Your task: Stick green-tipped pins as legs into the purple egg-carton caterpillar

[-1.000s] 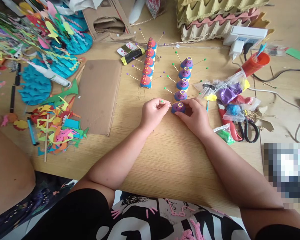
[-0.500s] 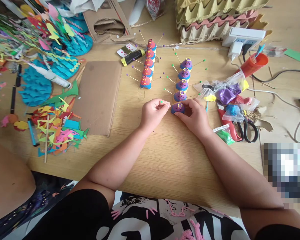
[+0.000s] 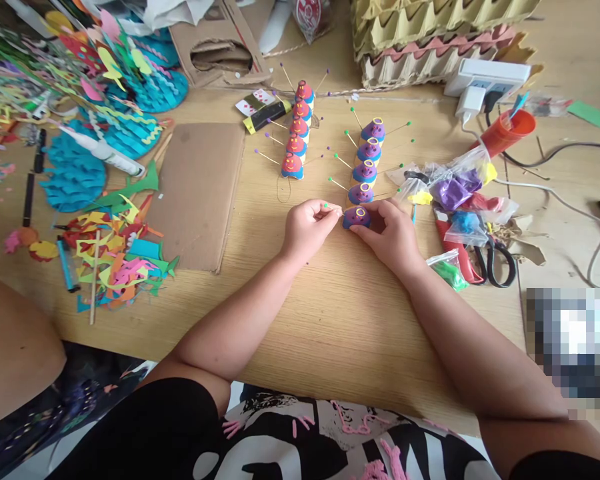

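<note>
A row of purple-and-blue egg-carton figures (image 3: 367, 171) with yellow rings on top runs away from me, with green-tipped sticks poking out at the sides. My right hand (image 3: 391, 233) is closed around the nearest figure (image 3: 356, 217), thumb at its front. My left hand (image 3: 310, 230) pinches a thin stick with a green tip (image 3: 326, 205), its other end against that figure's left side. Whether the stick has entered the figure I cannot tell. Farther left stands a second row of red-and-blue egg-carton figures (image 3: 295, 143) with purple-tipped sticks.
A cardboard sheet (image 3: 200, 193) and colourful paper scraps (image 3: 123, 267) lie left. To the right are scissors (image 3: 500, 263), bags of coloured clay (image 3: 457, 187), a red cup (image 3: 510, 130) and a power strip (image 3: 495, 73). Egg cartons (image 3: 430, 40) are stacked behind. Another person's arm (image 3: 15, 347) is at left.
Both hands keep nearly the same pose, the left still pinching the stick at the nearest purple figure. The view has shifted very slightly.
</note>
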Demonstrator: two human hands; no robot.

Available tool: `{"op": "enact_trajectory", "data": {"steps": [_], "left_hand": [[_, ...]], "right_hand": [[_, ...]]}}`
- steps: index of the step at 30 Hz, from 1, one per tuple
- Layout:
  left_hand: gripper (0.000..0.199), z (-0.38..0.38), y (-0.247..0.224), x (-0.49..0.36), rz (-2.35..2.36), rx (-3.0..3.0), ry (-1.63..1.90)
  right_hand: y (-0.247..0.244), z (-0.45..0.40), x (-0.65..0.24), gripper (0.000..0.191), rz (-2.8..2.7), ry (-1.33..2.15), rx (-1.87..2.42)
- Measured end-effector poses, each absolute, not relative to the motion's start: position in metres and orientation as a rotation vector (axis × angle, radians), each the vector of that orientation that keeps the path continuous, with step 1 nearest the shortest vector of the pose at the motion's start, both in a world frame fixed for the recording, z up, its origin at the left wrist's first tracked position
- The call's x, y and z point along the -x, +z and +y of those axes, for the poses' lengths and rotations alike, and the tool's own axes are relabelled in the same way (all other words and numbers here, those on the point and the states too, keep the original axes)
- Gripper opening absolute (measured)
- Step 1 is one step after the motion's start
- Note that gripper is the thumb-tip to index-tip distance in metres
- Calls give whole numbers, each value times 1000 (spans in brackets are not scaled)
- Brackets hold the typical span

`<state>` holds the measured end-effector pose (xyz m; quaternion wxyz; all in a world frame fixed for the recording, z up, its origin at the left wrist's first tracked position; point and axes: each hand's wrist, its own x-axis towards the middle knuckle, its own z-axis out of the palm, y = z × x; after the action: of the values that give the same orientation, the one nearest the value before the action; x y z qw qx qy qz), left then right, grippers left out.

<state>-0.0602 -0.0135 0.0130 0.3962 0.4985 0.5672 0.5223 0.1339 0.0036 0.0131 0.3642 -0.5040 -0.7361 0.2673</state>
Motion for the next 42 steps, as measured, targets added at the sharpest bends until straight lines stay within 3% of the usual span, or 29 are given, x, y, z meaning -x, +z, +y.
{"op": "enact_trajectory", "data": {"steps": [34,42], "left_hand": [[7,-12,12,57,1469,-1270,1330],[7,-12,12,56,1453,-1245,1340]], "right_hand": [[12,4,-134,33,-1891,709,1308],[10,2,-133,43,-1957,610,1276]]}}
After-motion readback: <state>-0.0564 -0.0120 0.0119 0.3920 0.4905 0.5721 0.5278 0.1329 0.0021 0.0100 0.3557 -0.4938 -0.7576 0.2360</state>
